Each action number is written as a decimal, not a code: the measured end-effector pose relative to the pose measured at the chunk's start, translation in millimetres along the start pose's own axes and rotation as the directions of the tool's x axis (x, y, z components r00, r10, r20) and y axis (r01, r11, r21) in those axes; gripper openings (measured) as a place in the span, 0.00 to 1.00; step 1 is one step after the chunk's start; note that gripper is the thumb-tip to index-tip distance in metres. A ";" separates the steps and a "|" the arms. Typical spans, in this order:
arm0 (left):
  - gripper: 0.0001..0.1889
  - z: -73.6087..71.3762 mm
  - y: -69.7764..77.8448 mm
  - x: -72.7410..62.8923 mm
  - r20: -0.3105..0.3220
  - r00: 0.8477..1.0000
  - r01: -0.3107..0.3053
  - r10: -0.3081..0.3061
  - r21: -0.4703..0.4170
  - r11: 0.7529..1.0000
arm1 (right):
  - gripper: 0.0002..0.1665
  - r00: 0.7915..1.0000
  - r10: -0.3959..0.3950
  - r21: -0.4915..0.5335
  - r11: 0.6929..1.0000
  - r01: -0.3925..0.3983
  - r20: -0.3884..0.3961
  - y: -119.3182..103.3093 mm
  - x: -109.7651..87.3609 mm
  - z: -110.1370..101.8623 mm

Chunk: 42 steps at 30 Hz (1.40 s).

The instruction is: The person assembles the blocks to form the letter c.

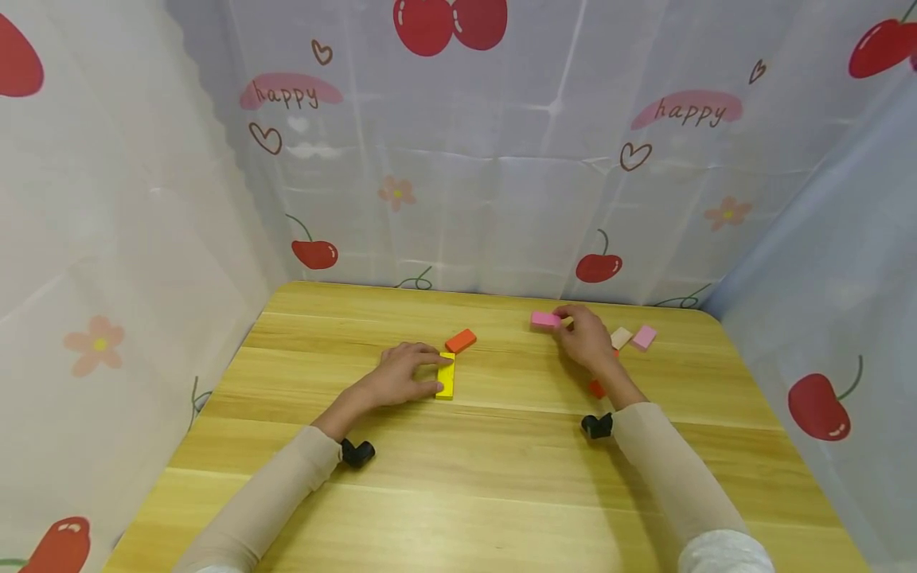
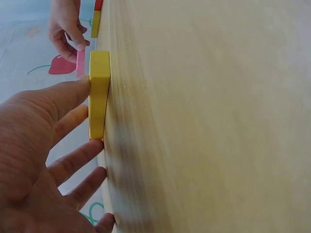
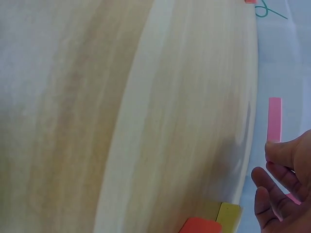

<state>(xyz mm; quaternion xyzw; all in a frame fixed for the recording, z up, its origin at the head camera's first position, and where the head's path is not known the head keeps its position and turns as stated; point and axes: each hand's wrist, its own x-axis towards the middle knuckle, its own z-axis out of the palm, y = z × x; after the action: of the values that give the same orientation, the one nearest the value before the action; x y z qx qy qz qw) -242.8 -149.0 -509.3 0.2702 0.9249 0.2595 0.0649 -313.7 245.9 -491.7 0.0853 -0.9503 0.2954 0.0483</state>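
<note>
A yellow block (image 1: 446,377) lies on the wooden table, its long side pointing away from me. My left hand (image 1: 403,376) rests at it, thumb and fingertips on its top and far end, fingers spread and mostly straight in the left wrist view. Just beyond it lies an orange block (image 1: 461,341). Farther right, my right hand (image 1: 583,338) pinches a pink block (image 1: 545,321) by one end between thumb and fingers. In the right wrist view that pink block (image 3: 275,119) is held above the table surface, sticking out from the fingertips.
Right of my right hand lie a cream block (image 1: 621,337) and a light pink block (image 1: 644,337). A red block (image 1: 598,389) is partly hidden under the right forearm. The wooden table (image 1: 458,493) ends at a cherry-patterned curtain (image 1: 487,207) behind and at both sides.
</note>
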 end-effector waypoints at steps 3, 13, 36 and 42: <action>0.27 0.6 -0.6 0.1 -0.002 1.000 -0.004 0.004 0.000 1.000 | 0.21 1.000 -0.014 -0.014 1.000 0.014 0.007 -1.0 0.2 2.8; 0.26 0.4 -2.0 -0.6 0.005 1.000 -0.004 0.004 -0.001 1.000 | 0.21 0.999 -0.027 -0.022 0.999 0.028 0.028 -12.0 -0.3 10.9; 0.26 -1.6 -0.4 0.2 -0.001 1.000 -0.013 0.013 -0.003 1.000 | 0.19 0.995 -0.072 -0.047 0.996 0.076 0.068 -38.0 6.5 26.2; 0.26 -0.4 -2.0 0.8 -0.002 1.000 -0.010 0.010 0.002 1.000 | 0.20 0.992 -0.070 -0.049 0.996 0.075 0.101 -41.7 8.5 30.4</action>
<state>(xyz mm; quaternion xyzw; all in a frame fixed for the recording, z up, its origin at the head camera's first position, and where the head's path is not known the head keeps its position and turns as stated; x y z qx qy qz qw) -244.6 -150.2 -510.0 0.2745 0.9239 0.2593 0.0623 -315.4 193.7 -492.3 0.1330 -0.9553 0.2638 0.0139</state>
